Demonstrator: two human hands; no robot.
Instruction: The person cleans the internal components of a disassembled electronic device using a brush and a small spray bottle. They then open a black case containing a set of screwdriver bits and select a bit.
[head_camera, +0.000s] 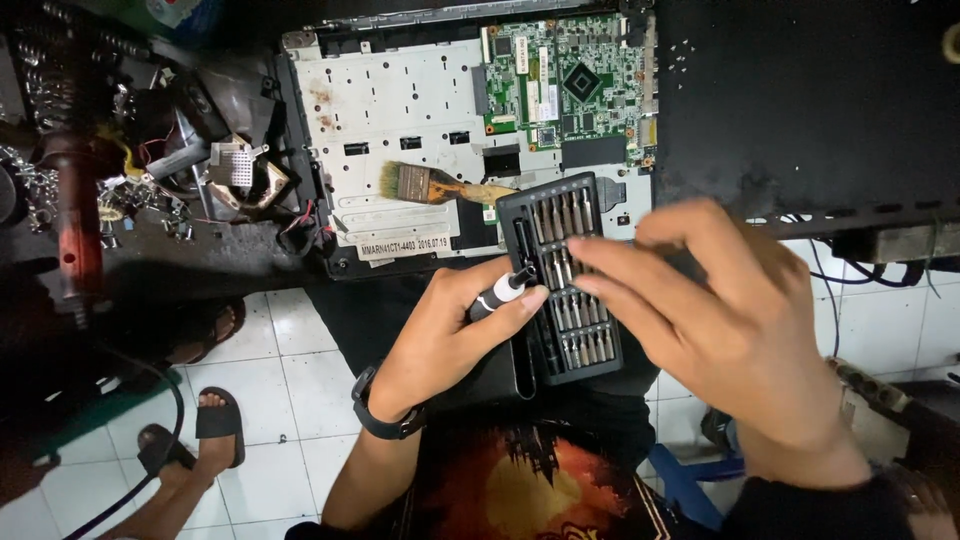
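White floor tiles (300, 380) show below the edge of a dark, cluttered table (800, 110), and on that table lies an opened laptop chassis with a pale metal inner plate (400, 110) and a green circuit board (575, 85) at its upper right corner. Just below the board, on the plate, rests a flat wooden-handled brush with tan bristles (435, 185).

Overlapping the lower right corner of the chassis and reaching down toward the person's lap is a black rectangular case of steel screwdriver bits (565, 280), its rows of bits in plain sight. The left hand (450, 335) is clenched around a black and silver screwdriver handle (503, 291) — thumb and forefinger pinch it just at the left edge of the case, the tip end pointing up toward the bits. A black watch (385, 415) sits on that wrist.

The right hand (735, 320) hovers over the right side of the case, fingers (620, 270) stretched out and loosely spread above the bit rows — blurred, so I cannot tell whether it grips anything.

Left of the chassis lies a heap of loose metal parts and wires (200, 160). Two sandalled feet (190, 430) stand on the tiles, well left of the case.
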